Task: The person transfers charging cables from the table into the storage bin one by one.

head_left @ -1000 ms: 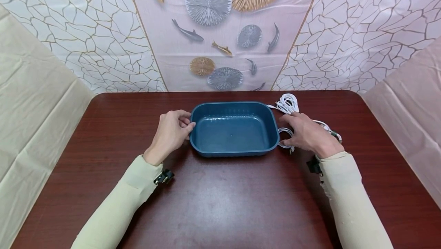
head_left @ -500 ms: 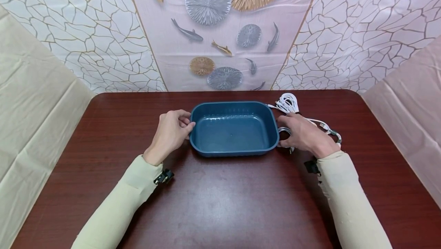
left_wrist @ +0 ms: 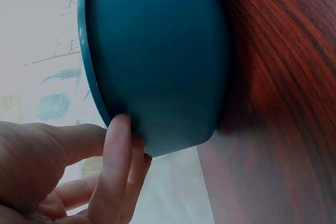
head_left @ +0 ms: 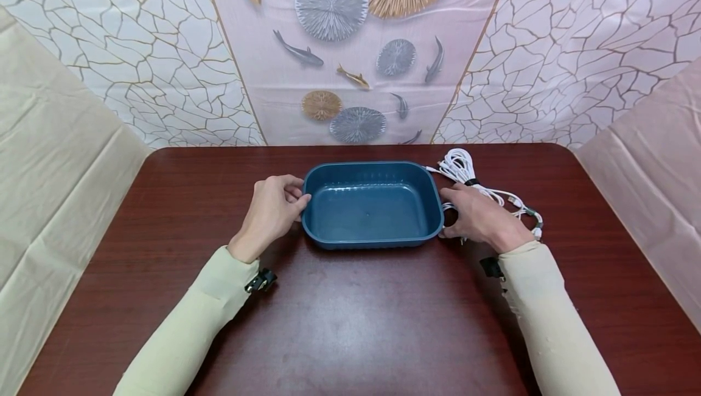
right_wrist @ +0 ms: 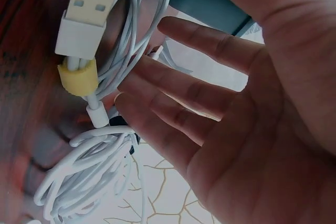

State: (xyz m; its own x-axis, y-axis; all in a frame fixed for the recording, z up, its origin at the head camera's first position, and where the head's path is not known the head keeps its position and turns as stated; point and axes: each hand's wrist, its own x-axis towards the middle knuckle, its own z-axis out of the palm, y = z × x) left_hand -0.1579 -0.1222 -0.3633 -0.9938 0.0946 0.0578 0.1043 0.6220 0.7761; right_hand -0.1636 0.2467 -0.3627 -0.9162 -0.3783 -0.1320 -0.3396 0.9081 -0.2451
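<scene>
A blue rectangular plastic basin point(head_left: 368, 213) with rounded corners sits on the table with nothing in it. My left hand point(head_left: 269, 210) pinches its left rim, as the left wrist view also shows at the basin's outer wall point(left_wrist: 168, 66). My right hand point(head_left: 482, 216) is beside the basin's right wall, over a coil of thin white USB cable point(right_wrist: 134, 30). In the right wrist view its fingers are loosely extended, with the fingertips against or close to the coil; contact is hard to tell. The coil's metal USB plug point(right_wrist: 93, 3) and yellow tie point(right_wrist: 79, 77) hang close by.
Behind my right hand lies a thicker white cable bundle point(head_left: 459, 165) with a dark tie. More white cable ends point(head_left: 533, 216) trail to its right. The dark red wooden table point(head_left: 350, 323) meets a patterned backdrop point(head_left: 356, 79) at its far edge.
My right hand has moved slightly left, closer to the basin's right wall, covering more of the small coil. The left hand and the basin have stayed in place.
</scene>
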